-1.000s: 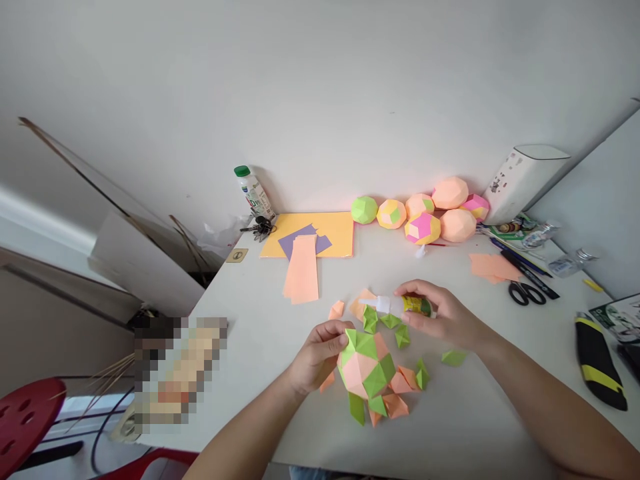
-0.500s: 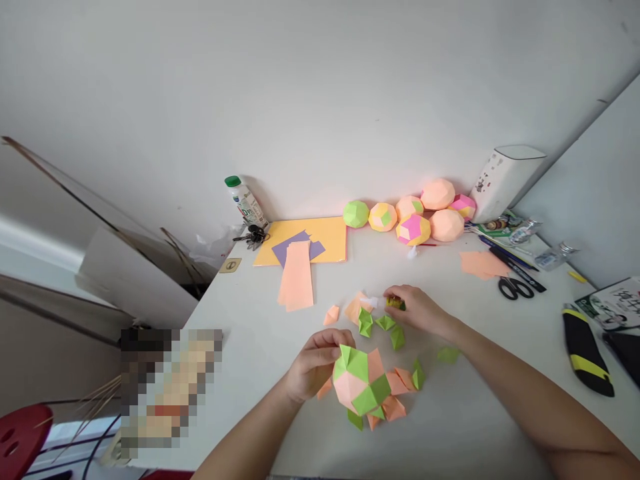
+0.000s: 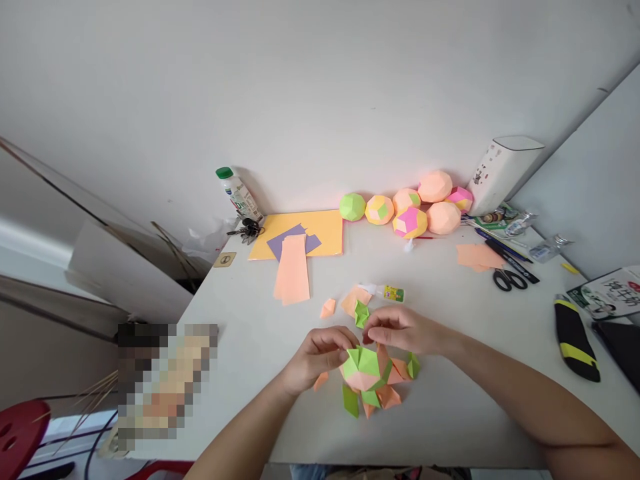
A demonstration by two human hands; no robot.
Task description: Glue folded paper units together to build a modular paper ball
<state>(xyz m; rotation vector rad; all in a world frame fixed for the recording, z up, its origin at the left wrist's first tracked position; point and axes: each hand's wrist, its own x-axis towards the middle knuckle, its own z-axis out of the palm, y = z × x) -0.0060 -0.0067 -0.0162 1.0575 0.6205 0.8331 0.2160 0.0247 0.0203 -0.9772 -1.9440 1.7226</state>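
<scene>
A green and peach folded-paper ball (image 3: 367, 372) rests on the white table (image 3: 450, 413), partly built. My left hand (image 3: 320, 353) grips its left side with curled fingers. My right hand (image 3: 400, 331) has its fingers curled over the ball's top right and touches it. Loose green and peach paper units (image 3: 375, 399) lie around the ball. A small glue tube (image 3: 387, 292) lies on the table just behind my hands, beside a green unit (image 3: 361, 312).
Several finished paper balls (image 3: 410, 205) line the wall, next to a white box (image 3: 503, 172). Yellow, purple and peach sheets (image 3: 295, 250), a bottle (image 3: 237, 192), keys (image 3: 245, 231), scissors (image 3: 507, 280), pens (image 3: 500, 250) and a black-yellow tool (image 3: 574, 340) lie around.
My right hand has set the glue tube down behind the pieces and come back to the top of the paper ball. My left hand stays on the ball.
</scene>
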